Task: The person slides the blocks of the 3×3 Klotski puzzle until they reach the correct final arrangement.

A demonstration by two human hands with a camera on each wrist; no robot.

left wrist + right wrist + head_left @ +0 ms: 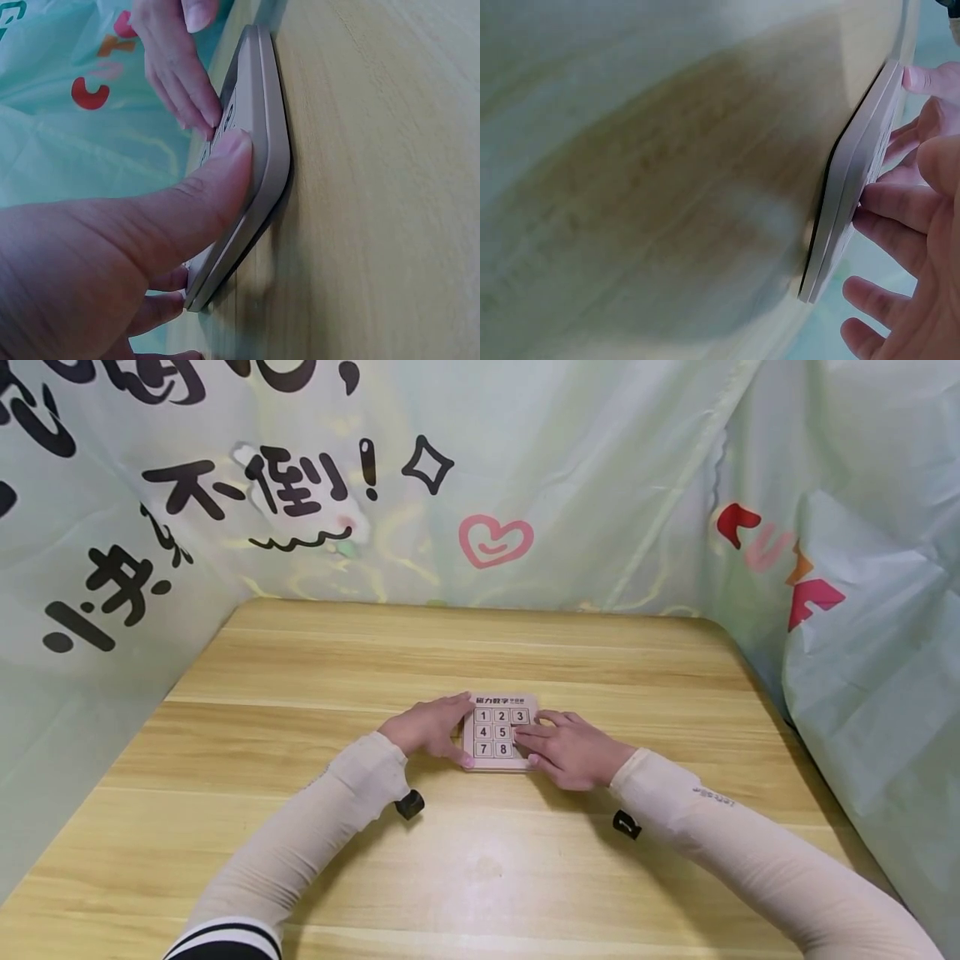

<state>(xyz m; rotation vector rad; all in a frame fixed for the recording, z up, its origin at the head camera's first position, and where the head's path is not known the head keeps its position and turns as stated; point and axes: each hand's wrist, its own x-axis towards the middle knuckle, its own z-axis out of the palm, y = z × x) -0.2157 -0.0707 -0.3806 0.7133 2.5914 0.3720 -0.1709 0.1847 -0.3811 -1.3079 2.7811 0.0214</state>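
Observation:
A flat, pale pinkish number slide puzzle [495, 764] lies on the wooden table, its tiles reading 1 to 8 under a line of printed characters. My left hand [429, 727] holds its left side. In the left wrist view the thumb [225, 169] presses on the near corner, and the other fingers lie along the edge. From the right, my right hand [576, 752] reaches over the puzzle, fingertips touching the tile area beside the 5. Those fingers hide the middle right and lower right cells. The right wrist view shows its fingers [900, 206] extended and spread at the puzzle.
The wooden tabletop [300, 693] spreads around the puzzle. Printed pale green cloth [600, 485] hangs along the back and both sides. A small black piece [409, 805] hangs under the left wrist, and another black piece [627, 824] under the right.

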